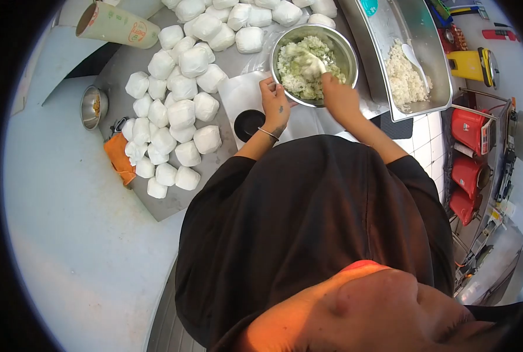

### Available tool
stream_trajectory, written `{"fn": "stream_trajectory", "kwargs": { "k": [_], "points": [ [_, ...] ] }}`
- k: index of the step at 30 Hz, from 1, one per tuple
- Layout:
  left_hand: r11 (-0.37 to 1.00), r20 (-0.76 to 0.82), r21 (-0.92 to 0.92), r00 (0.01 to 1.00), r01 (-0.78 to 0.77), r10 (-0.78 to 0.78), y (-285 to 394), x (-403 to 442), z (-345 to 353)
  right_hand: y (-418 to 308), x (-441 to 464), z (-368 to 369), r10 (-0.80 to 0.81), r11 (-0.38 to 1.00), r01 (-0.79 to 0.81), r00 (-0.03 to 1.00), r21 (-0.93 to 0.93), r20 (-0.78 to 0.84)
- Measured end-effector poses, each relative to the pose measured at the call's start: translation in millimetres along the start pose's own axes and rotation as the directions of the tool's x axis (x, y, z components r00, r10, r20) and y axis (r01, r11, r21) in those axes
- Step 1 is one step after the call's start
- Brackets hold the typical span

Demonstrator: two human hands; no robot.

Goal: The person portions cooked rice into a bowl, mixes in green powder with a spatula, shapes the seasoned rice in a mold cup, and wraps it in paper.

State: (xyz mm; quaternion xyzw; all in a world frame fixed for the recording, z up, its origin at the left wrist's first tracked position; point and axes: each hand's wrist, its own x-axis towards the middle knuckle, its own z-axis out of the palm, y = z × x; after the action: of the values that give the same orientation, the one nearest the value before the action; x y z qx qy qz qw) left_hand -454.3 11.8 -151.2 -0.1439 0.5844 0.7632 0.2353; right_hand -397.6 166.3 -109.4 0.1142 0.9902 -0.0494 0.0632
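Near right edge of worktop point(124, 66), we seemingly mix rice point(299, 79): left hand point(276, 105) clasps bowl point(352, 61), right hand point(339, 97) grips paddle point(321, 66); next stroke calls for steady bowl.

Mixing bowl point(345, 56): silver. Rice mix point(299, 76) inside: white mottled with pale green. Stirring tool point(322, 66): whitish. Right tray point(406, 26): silver, teal patch point(369, 7) at far end; plain rice point(403, 85) off-white, serving spoon point(413, 57) white. Wrapped bundles point(182, 114): all white. Tabletop point(210, 169): grey. Sheet point(235, 89): white. Small dish point(250, 124): black. Cup point(116, 24), far left: pale cream-green, orange-red print. Cloth point(119, 158), left: orange. Small bowl point(88, 107), left: silver, orange-yellow bits point(97, 107) inside. Shirt point(308, 199): plain black. Bracelet point(269, 134): silvery. Right side: red bins point(467, 128), yellow container point(467, 64), white floor tiles point(423, 134), grey grid lines.
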Motion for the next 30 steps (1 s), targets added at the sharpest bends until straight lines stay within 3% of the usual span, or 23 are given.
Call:
{"fn": "stream_trajectory", "kwargs": {
  "k": [3,5,8,9,12,15,16,17,20,23,26,29,30],
  "points": [
    [0.998,0.013,0.037,0.999,0.041,-0.041,-8,5,-3,-27,-30,17,-0.145,0.972,0.129,0.987,-0.199,-0.068],
    [0.992,0.023,0.122,0.999,-0.033,0.03,-28,16,-12,-33,-41,30,-0.185,0.941,0.155,0.98,-0.3,-0.075],
    [0.99,0.033,0.138,0.999,-0.017,0.013,-34,22,-17,9,-26,4,-0.173,0.972,0.156,0.981,-0.176,-0.085],
    [0.992,0.034,0.122,0.999,0.013,-0.017,-32,20,-16,21,-15,-18,-0.075,0.99,0.07,0.996,-0.119,-0.038],
    [0.886,0.089,-0.226,0.914,0.405,-0.395,-9,9,-6,35,13,-83,0.114,0.99,-0.118,0.992,0.081,0.046],
    [0.747,0.283,-0.405,0.849,0.527,-0.445,-13,18,-6,39,23,-77,0.12,0.971,-0.156,0.974,0.182,0.191],
    [0.727,0.32,-0.43,0.843,0.535,-0.432,-12,25,-4,40,25,-68,0.097,0.969,-0.149,0.963,0.198,0.251],
    [0.706,0.355,-0.453,0.837,0.543,-0.416,-9,31,0,35,26,-60,0.177,0.962,-0.232,0.93,0.141,0.321],
    [0.655,0.332,-0.551,0.856,0.517,-0.397,31,15,22,40,35,-34,0.277,0.953,-0.298,0.925,0.047,0.259],
    [0.581,0.325,-0.627,0.852,0.518,-0.409,45,6,26,28,36,-51,0.243,0.969,-0.247,0.947,-0.005,0.209],
    [0.51,0.361,-0.654,0.823,0.558,-0.439,48,6,21,13,23,-94,0.278,0.952,-0.293,0.949,0.091,0.146],
    [0.484,0.368,-0.659,0.808,0.576,-0.461,43,5,16,14,7,-71,0.119,0.975,-0.139,0.986,0.176,0.121],
    [0.486,0.37,-0.655,0.806,0.579,-0.462,43,6,17,21,7,-54,0.148,0.977,-0.165,0.981,0.136,0.125]
  ]
}}
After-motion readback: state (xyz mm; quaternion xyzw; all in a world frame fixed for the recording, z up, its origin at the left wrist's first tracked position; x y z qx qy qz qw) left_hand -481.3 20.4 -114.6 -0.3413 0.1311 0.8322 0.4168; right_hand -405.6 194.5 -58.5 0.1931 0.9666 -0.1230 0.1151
